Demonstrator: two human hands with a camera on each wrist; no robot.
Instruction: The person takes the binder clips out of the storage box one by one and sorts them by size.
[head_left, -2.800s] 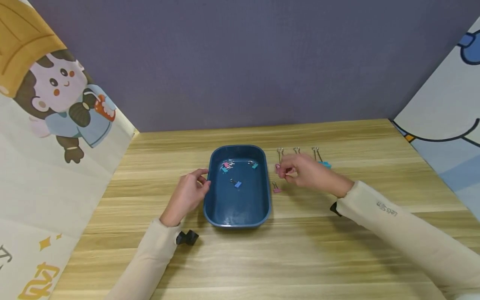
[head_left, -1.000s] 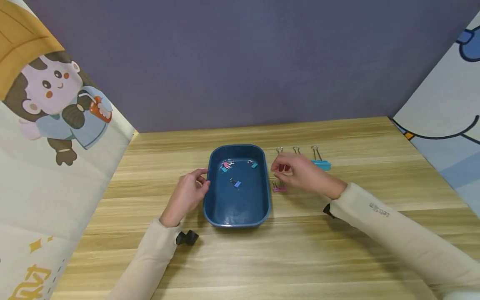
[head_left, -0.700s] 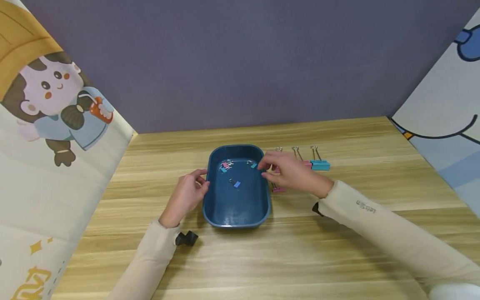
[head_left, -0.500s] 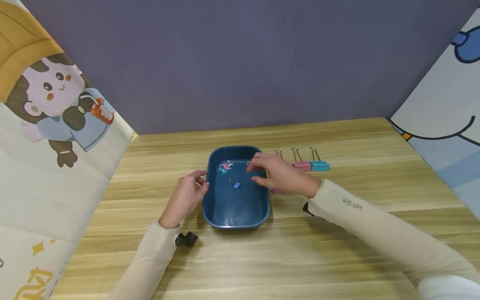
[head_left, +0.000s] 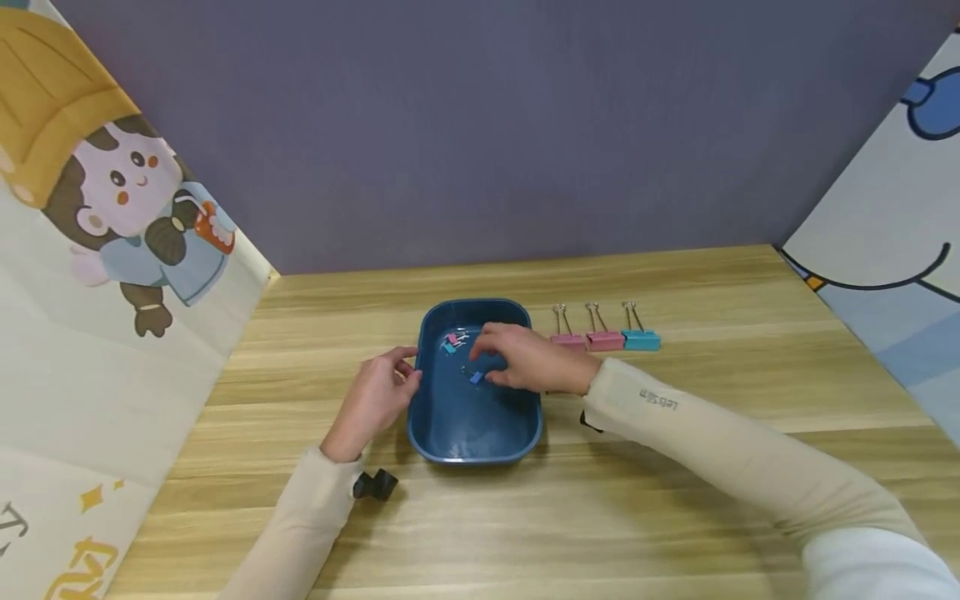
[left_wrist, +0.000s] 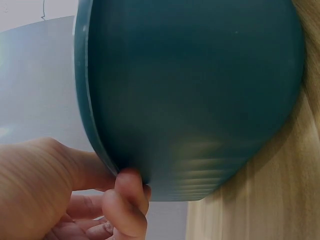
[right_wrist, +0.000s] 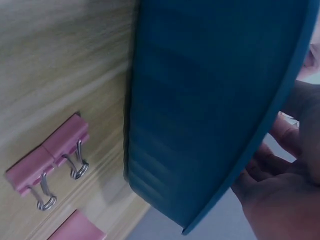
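A dark blue tray (head_left: pixel 474 429) stands on the table. Thumb and fingers of my left hand (head_left: pixel 372 400) pinch its left rim, as the left wrist view also shows. My right hand (head_left: pixel 534 360) hovers over the tray's right half, thumb and index apart, with nothing visible between them. Just by the thumb lies a small blue binder clip (head_left: pixel 476 377) on the tray floor. Farther back in the tray are a small pink binder clip (head_left: pixel 452 337) and a small teal binder clip (head_left: pixel 449 349). The right hand covers the tray's back right area.
Right of the tray, a pink binder clip (head_left: pixel 568 342), another pink binder clip (head_left: pixel 604 340) and a cyan binder clip (head_left: pixel 642 340) form a row. Two smaller pink binder clips (right_wrist: pixel 30 170) sit side by side close to the tray. A purple-grey partition (head_left: pixel 525 125) rises behind the table.
My right hand has moved left from the pink clips on the table to over the tray, its thumb and index spreading apart. The left hand has stayed at the rim.
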